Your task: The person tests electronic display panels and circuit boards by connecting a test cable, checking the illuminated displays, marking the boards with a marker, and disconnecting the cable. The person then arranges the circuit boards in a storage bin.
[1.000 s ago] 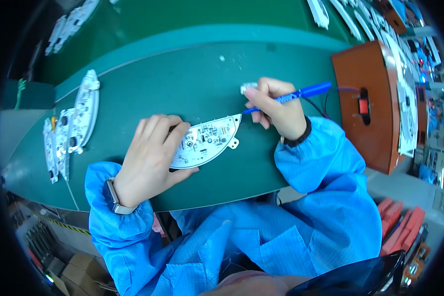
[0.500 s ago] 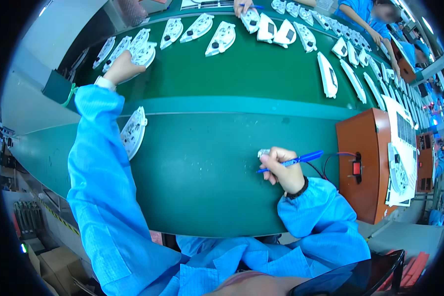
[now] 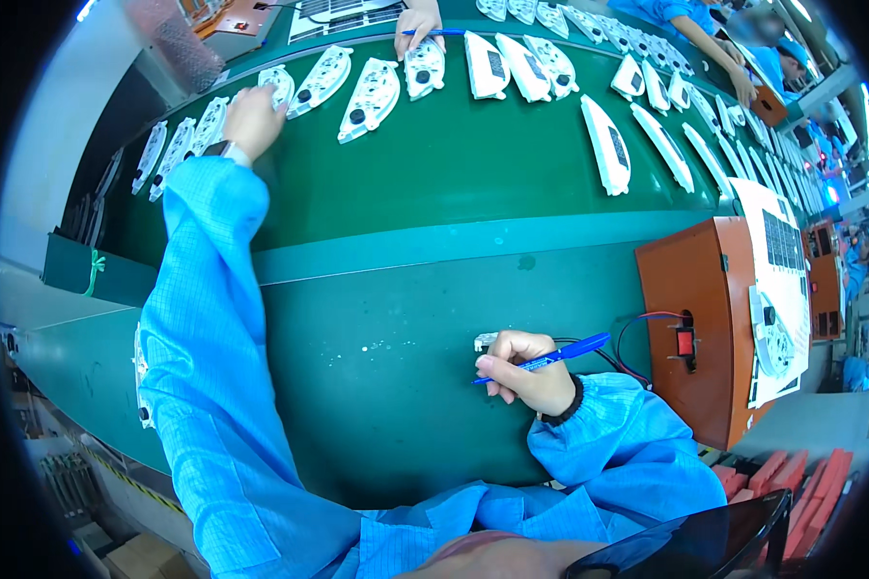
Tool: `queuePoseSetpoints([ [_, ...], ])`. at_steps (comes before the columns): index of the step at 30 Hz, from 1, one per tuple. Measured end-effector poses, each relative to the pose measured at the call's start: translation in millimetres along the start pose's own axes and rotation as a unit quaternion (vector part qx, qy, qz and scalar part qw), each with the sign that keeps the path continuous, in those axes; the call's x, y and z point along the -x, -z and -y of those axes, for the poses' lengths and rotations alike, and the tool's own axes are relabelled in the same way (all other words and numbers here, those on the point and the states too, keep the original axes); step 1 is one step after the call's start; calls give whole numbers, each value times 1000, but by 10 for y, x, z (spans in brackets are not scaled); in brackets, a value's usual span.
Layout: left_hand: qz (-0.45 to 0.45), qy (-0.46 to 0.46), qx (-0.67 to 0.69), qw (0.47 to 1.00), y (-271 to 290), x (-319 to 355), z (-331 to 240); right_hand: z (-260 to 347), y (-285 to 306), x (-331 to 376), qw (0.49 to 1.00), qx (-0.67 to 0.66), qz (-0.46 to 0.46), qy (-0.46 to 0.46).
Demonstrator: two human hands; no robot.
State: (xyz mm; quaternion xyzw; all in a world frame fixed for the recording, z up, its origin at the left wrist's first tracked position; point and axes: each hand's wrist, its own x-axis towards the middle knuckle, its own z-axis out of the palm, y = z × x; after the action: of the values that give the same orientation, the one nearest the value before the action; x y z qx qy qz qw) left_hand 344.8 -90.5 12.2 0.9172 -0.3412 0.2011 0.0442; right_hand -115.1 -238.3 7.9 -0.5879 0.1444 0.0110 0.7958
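My left hand (image 3: pixel 253 124) reaches across to the far green surface. Its curled fingers are on a white fan-shaped plastic part (image 3: pixel 278 83), and the hand hides part of it. Similar white parts with black round knobs lie to either side, one (image 3: pixel 370 100) being to the right. My right hand (image 3: pixel 529 374) is closed over the near bench, with a blue pen (image 3: pixel 572 351) between the fingers. A small whitish connector (image 3: pixel 485 342) pokes out past the same fingers, and dark wires run behind the hand. Another white part (image 3: pixel 143 378) is mostly hidden by my left sleeve.
A brown box (image 3: pixel 690 328) with a red switch and wires stands at right, bearing printed sheets (image 3: pixel 780 280) and a white part (image 3: pixel 770 333). Several white parts (image 3: pixel 605 145) line the far surface. Another person's hand (image 3: pixel 418 27) holds a pen across from me.
My view has shifted. My left hand has let go of one white part and moved to another farther right. My right hand keeps the pen and connector, slightly lower in view.
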Motion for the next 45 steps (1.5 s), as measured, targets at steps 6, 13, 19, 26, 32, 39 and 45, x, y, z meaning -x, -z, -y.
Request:
queuePoseSetpoints([
  [6,-72,-227,91,967,56,-110,-1441,-81,-16,15,995,-54,-41,74],
  [13,-187,-250,-12,950,-420,-343,-2447,-155,-15,32,958,63,-111,256],
  [19,-244,-252,-57,935,-486,-471,-2549,-161,-11,2,955,64,-111,267],
  [26,-269,-371,34,888,327,-87,-2332,-142,-16,9,953,81,-113,268],
  [32,-191,-215,451,845,1156,782,-2062,-202,-27,-14,938,108,-150,294],
  [39,206,41,762,613,1432,1699,-1628,-32,190,-105,784,449,-187,385],
  [45,345,-65,580,735,1229,2285,-1786,-12,303,-43,780,546,-113,285],
])
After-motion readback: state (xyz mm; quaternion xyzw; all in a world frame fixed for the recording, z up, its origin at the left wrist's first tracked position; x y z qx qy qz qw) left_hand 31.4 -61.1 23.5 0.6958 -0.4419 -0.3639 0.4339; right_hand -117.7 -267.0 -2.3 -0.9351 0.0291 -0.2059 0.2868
